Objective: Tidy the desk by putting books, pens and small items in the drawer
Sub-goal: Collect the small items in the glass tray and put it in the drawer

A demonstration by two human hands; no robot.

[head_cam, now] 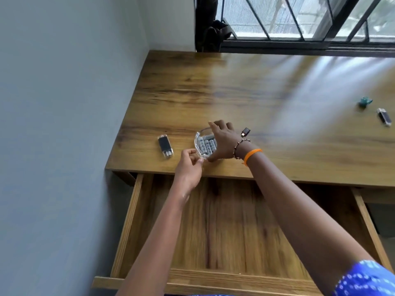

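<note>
Lifting stage: both hands meet on a clear plastic case (202,144) holding a row of batteries (207,145), which rests on the desk (267,99) close to its front edge.
Left hand: the left hand (189,165) pinches the case's near left corner between thumb and fingertips, fingers curled.
Right hand: the right hand (222,143) lies over the case's right side, fingers curved round its far rim; how firmly it grips cannot be told.
Key relation: the case sits directly above the open drawer (224,223), so the path to it runs straight back toward the person and down over the desk edge.
Long axis: the case's longer side appears to run front to back, and the batteries lie along it.
Nearer hand: neither; both already touch the case.
Other small items: a black USB stick (165,145) lies left of the case, a small black adapter (245,132) just right of the right hand, and a teal clip (365,101) and second USB stick (384,117) lie well apart at far right.
</note>
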